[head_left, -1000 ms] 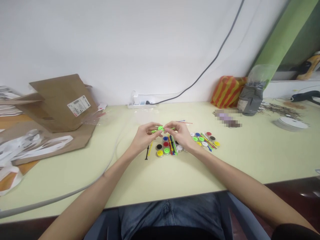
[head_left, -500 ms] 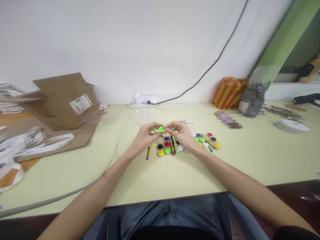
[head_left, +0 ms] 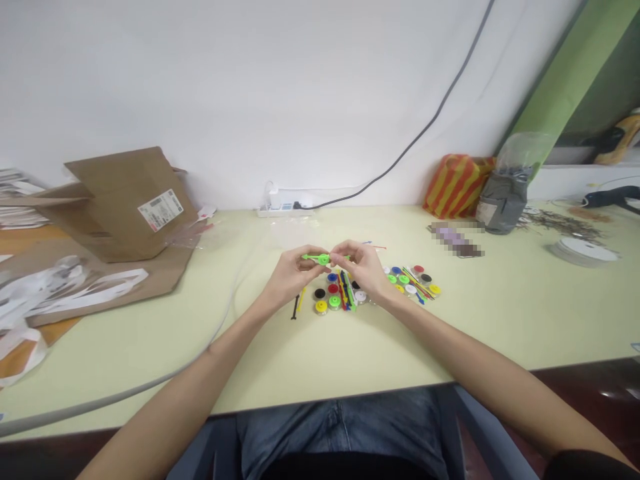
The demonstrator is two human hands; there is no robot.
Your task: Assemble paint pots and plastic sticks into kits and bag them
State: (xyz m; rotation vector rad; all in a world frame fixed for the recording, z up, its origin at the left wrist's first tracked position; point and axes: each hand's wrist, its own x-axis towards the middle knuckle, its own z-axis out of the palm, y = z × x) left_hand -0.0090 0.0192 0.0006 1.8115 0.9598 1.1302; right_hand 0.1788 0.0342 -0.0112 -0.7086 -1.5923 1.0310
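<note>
A bright green arrow spinner with a round hub [head_left: 324, 259] is held up above the table between both hands. My left hand [head_left: 287, 275] is closed around its left side, the thumb below the hub and the pointer showing over the fingers. My right hand [head_left: 369, 272] pinches the right side, and a green tip shows by its fingers. Just below lie several round discs in different colours, such as a yellow disc [head_left: 321, 307] and a red disc [head_left: 333, 289]. Beside them is a bundle of coloured plastic arrows [head_left: 345, 291], partly hidden by my right hand.
A black arrow [head_left: 295, 307] lies left of the discs. More discs and arrows [head_left: 423, 287] lie at right. A cardboard box [head_left: 130, 207], power strip [head_left: 283, 211], striped bag [head_left: 457, 187] and white spool [head_left: 585, 253] stand farther off. A grey cable [head_left: 150, 385] crosses the left side.
The green arrow spinner has turned in my fingers: its pointer, earlier slanting down to the left, now lies nearly level and higher, with the hub in front. Both hands stay almost in place.
</note>
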